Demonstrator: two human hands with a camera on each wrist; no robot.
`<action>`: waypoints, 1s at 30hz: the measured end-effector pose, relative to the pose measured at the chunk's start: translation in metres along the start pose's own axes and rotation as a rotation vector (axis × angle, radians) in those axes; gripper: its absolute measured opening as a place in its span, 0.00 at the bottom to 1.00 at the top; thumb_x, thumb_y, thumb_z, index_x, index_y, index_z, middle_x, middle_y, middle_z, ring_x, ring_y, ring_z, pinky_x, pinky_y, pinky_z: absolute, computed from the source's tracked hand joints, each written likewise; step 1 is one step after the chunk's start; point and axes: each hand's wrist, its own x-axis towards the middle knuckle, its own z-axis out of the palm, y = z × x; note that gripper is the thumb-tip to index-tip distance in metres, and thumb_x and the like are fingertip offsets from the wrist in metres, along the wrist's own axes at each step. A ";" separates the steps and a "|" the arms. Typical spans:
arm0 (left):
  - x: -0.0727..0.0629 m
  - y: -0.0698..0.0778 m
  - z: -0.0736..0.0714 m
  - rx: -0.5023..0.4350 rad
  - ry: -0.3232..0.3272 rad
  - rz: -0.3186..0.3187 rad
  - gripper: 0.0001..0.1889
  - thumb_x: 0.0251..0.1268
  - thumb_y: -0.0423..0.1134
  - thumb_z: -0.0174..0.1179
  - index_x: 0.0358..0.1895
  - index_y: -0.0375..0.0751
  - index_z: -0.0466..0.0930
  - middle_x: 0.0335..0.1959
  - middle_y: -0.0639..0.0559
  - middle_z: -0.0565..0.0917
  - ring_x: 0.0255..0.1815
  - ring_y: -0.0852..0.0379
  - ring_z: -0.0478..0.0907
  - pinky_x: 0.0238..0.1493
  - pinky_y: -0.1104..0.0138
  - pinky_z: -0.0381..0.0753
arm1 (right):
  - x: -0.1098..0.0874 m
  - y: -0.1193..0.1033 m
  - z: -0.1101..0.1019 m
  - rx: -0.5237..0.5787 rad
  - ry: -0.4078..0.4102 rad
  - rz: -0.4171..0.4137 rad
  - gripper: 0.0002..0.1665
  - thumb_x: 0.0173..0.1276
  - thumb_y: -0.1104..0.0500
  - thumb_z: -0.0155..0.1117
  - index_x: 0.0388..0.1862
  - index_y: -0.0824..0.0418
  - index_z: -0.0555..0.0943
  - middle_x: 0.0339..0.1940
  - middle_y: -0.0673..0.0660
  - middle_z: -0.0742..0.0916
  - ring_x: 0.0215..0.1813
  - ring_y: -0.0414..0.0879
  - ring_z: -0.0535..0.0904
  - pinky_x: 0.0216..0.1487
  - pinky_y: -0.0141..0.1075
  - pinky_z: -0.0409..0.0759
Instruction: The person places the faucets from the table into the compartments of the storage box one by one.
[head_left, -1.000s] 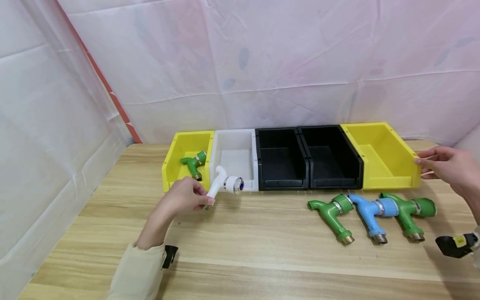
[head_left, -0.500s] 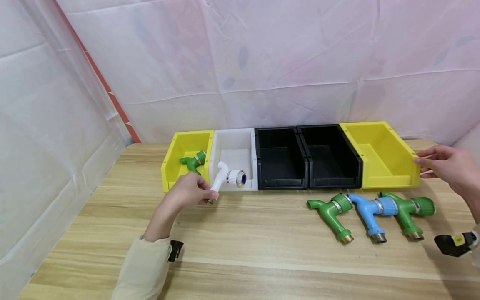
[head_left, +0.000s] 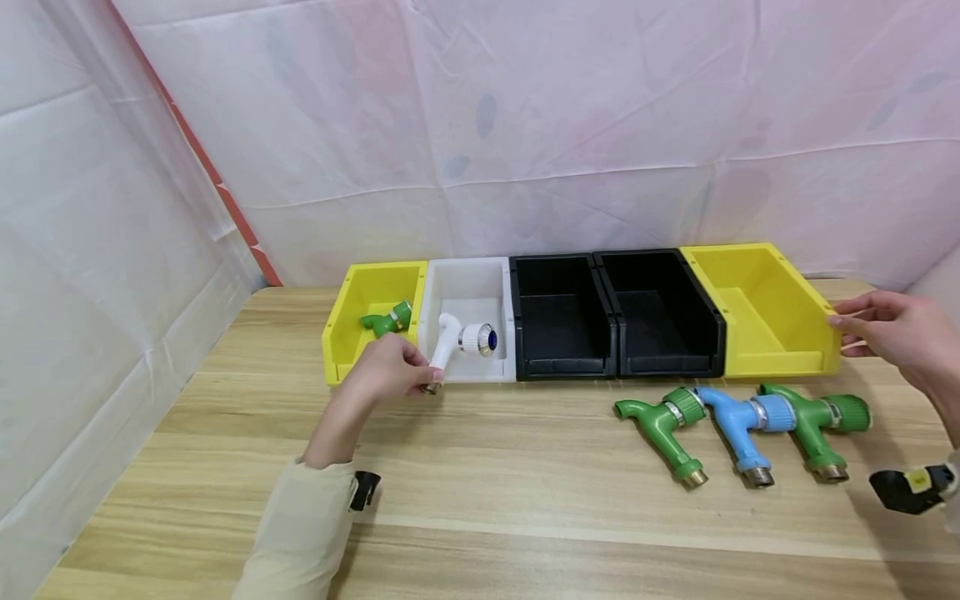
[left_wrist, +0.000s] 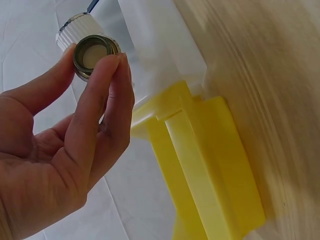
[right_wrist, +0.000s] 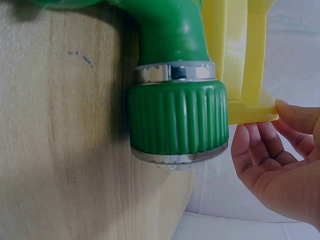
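My left hand (head_left: 386, 367) pinches a white tap (head_left: 447, 342) near its threaded metal end. The tap hangs over the front of the white bin (head_left: 468, 279), its ribbed knob pointing right. Seen from the left wrist, the thumb and fingertips hold the threaded collar (left_wrist: 92, 55), its open end facing the camera. Over at the right, my right hand (head_left: 903, 337) grips the side rim of a yellow bin (head_left: 780, 364), thumb on the rim and fingers beneath it. A green tap (head_left: 388, 320) lies in the left yellow bin (head_left: 375, 283), partly hidden by my left hand.
Two black bins (head_left: 566, 367) stand between the white bin and the right yellow one. In front of them on the wooden table (head_left: 525, 500) lie a green tap (head_left: 663, 429), a blue tap (head_left: 742, 425) and another green tap (head_left: 813, 425). A cloth wall (head_left: 570, 125) rises behind.
My left hand has carried the white tap forward and slightly right, from before the bins to over the white bin's front. The right hand keeps its hold on the yellow bin.
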 end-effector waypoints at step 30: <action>0.020 0.027 -0.005 -0.114 0.027 -0.042 0.10 0.55 0.40 0.65 0.32 0.34 0.83 0.26 0.46 0.83 0.28 0.51 0.82 0.36 0.65 0.79 | 0.002 0.001 0.002 -0.001 -0.001 0.000 0.18 0.73 0.65 0.43 0.51 0.82 0.62 0.36 0.73 0.74 0.22 0.41 0.74 0.24 0.35 0.80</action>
